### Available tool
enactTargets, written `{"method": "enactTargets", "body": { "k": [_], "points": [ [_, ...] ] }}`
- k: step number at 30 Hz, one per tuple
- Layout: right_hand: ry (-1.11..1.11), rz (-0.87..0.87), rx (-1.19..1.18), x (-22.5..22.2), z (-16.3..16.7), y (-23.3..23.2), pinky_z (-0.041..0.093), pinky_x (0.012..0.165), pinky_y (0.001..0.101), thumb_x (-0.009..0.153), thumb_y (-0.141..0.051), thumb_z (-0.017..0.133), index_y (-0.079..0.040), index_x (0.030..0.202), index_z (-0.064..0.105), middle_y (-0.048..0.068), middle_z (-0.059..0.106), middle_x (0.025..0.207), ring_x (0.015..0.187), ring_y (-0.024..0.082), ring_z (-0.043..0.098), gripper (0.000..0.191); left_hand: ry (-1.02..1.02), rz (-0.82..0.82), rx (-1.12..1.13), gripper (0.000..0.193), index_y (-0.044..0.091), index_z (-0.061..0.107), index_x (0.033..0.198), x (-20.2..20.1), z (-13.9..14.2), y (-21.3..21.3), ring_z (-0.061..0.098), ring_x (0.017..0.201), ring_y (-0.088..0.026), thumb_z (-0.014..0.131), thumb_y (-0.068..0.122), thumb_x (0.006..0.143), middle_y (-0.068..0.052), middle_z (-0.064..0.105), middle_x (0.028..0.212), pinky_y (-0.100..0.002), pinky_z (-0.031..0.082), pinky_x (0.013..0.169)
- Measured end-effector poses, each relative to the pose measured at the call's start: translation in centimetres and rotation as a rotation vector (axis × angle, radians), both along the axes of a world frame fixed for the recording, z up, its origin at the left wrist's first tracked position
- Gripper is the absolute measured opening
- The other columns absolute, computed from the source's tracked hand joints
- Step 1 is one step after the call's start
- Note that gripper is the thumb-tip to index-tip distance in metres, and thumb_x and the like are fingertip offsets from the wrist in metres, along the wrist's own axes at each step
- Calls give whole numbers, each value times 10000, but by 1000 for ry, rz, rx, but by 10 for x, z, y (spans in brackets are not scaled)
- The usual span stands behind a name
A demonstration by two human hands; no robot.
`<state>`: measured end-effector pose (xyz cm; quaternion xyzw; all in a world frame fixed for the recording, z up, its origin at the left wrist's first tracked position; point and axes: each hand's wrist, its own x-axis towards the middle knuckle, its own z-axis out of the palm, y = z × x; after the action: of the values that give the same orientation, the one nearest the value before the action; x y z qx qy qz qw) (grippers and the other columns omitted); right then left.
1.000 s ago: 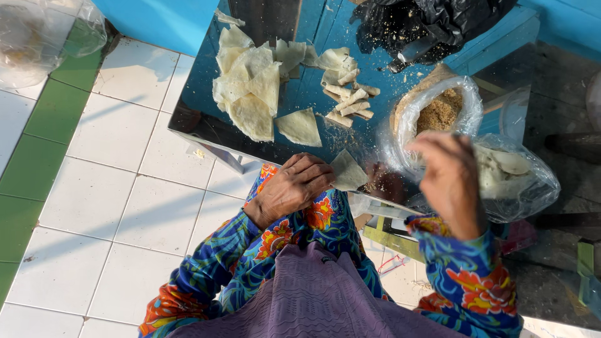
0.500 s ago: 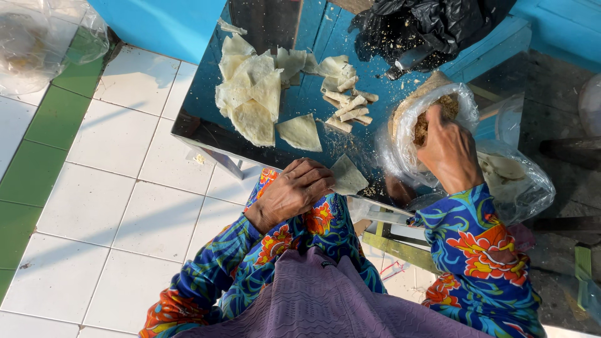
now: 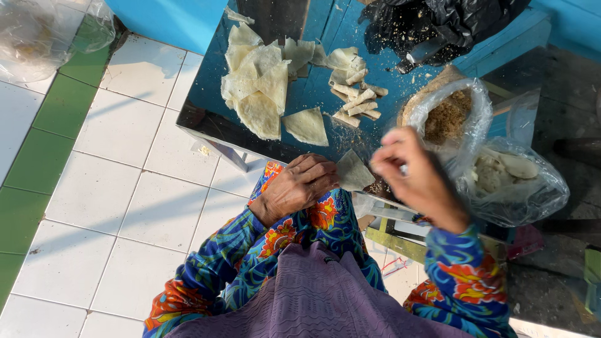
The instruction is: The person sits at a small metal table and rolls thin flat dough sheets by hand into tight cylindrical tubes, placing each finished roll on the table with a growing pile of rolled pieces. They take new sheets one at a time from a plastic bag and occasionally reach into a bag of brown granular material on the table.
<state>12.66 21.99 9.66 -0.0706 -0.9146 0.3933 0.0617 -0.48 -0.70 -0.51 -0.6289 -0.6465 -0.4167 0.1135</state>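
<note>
Two hands at the near edge of a blue table point(image 3: 313, 100). Left hand point(image 3: 299, 188): fingers closed on one corner of a triangular pastry wrapper point(image 3: 354, 170), which lies at the table's near edge. Right hand point(image 3: 418, 178): just beside the wrapper, fingertips pinched together, contents too blurred to tell. Beyond: single loose wrapper point(image 3: 307, 125); heap of wrappers point(image 3: 256, 81); small pile of rolled pieces point(image 3: 354, 94). Right of these: clear bag of brown crumbly filling point(image 3: 446, 116); clear bag of pale pieces point(image 3: 513, 181). Farthest: black plastic bag point(image 3: 438, 22).
</note>
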Motion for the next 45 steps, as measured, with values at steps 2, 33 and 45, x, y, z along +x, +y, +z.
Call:
{"method": "enactTargets", "body": {
  "k": [2, 33, 45],
  "points": [
    [-58, 6, -6, -7, -19, -26, 593, 739, 321, 950, -75, 669, -20, 1150, 482, 86, 771, 941, 846, 171, 771, 279, 35, 13, 5, 299, 70, 713, 1138, 0, 0, 0, 634, 1148, -265, 770, 192, 870, -72, 668, 1200, -398, 527, 1005],
    [455, 169, 692, 37, -58, -36, 551, 972, 435, 884, 100, 675, -54, 1444, 449, 148, 685, 1224, 1120, 314, 693, 623, 327, 195, -23, 404, 84, 665, 1309, 20, 9, -7, 672, 1170, -210, 692, 127, 908, -60, 676, 1296, -357, 524, 1005],
    [326, 131, 477, 32, -52, -38, 535, 905, 426, 878, -50, 770, 18, 1517, 339, 118, 753, 1009, 989, 283, 692, 774, 355, 135, -43, 443, 40, 681, 1291, 16, 11, 1, 645, 1153, -210, 702, 136, 859, -57, 685, 1258, -399, 495, 1039]
  ]
}}
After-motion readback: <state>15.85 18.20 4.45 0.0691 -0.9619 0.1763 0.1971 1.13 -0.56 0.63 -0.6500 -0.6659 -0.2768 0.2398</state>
